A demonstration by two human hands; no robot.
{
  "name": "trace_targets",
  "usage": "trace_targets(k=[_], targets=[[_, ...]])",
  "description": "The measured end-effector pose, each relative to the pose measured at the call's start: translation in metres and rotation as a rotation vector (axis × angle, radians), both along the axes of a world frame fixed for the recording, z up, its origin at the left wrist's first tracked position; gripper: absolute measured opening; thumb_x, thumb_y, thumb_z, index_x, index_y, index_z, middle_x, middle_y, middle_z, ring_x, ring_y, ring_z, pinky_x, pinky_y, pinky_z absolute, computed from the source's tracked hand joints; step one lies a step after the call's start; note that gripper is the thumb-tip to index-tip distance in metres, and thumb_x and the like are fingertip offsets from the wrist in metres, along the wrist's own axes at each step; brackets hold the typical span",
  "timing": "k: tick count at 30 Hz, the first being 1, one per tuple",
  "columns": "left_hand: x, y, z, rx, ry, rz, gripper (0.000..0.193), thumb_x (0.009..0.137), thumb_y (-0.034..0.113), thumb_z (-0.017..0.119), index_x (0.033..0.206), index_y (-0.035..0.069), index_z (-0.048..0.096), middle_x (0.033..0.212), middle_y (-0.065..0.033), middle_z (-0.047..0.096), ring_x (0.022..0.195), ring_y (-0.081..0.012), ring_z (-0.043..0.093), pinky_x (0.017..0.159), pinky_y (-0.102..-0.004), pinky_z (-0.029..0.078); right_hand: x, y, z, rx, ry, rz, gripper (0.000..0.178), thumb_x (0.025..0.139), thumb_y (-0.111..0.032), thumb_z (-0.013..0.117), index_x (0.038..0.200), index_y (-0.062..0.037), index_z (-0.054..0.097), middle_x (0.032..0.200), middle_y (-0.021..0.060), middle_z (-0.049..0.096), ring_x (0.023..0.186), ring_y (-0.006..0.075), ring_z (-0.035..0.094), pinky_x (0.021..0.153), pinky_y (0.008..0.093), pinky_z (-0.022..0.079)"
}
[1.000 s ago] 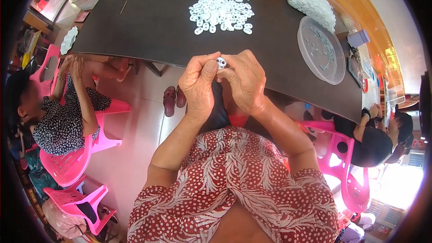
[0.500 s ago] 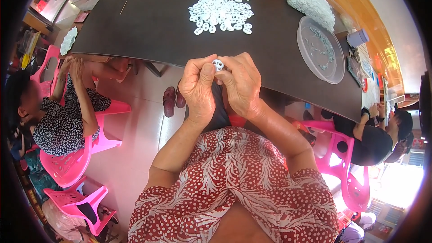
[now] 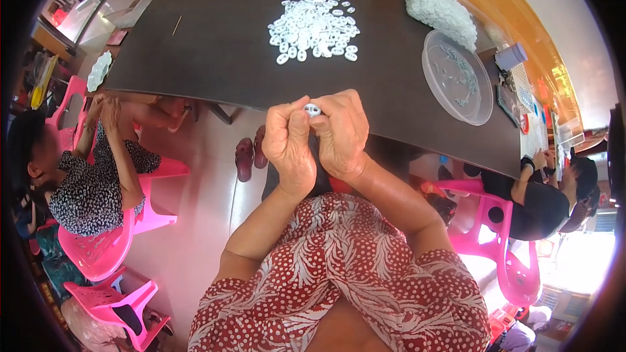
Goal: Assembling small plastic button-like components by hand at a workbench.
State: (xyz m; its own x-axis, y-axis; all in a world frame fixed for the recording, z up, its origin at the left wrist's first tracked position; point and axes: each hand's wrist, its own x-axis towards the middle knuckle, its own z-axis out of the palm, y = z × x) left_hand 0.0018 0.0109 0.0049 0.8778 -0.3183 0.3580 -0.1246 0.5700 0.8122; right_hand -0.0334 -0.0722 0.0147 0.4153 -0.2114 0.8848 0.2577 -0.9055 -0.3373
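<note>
My left hand [image 3: 289, 143] and my right hand [image 3: 342, 133] meet at the near edge of the dark table [image 3: 215, 45], fingertips pressed together on one small white plastic piece [image 3: 312, 109]. Both hands pinch it from either side, so most of it is hidden. Farther out on the table lies a loose heap of several similar white pieces [image 3: 313, 27]. A round clear plastic lid [image 3: 456, 85] lies to the right of the heap.
A pile of white parts [image 3: 440, 8] sits at the table's far right. A person in a patterned dress [image 3: 91, 176] sits on a pink chair [image 3: 104, 241] at left. Another person in black [image 3: 544, 202] sits at right by a pink chair [image 3: 502, 254]. Sandals [image 3: 246, 156] lie on the floor.
My hands, still pinching the white piece, have drawn slightly nearer to my body, and the view has tilted so the table contents sit lower in the picture.
</note>
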Motion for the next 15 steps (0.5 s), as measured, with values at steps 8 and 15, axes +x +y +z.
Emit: trace_targets(k=[8,15], targets=[[-0.003,-0.008,0.0,0.102,-0.061,0.074,0.02,0.095,0.018,0.051,0.095,-0.001,0.058,0.082,0.0017,0.052,0.075,-0.0043,0.045,0.069,-0.0205,0.039,0.001,-0.001,0.0,-0.018,-0.031,-0.086,0.029,0.061,0.001,0.068,0.087,0.0005,0.056,0.078,0.0096,0.054,0.067,0.0265,0.05,0.056,0.0346,0.042],[-0.003,-0.018,0.003,0.148,-0.04,0.04,0.018,0.095,0.015,0.051,0.094,-0.001,0.059,0.083,0.0007,0.054,0.075,-0.0045,0.046,0.068,-0.0201,0.04,-0.006,-0.011,0.0,0.03,-0.005,-0.078,0.02,0.07,0.004,0.063,0.09,0.0019,0.057,0.078,0.0118,0.057,0.066,0.0274,0.051,0.056,0.0361,0.042]])
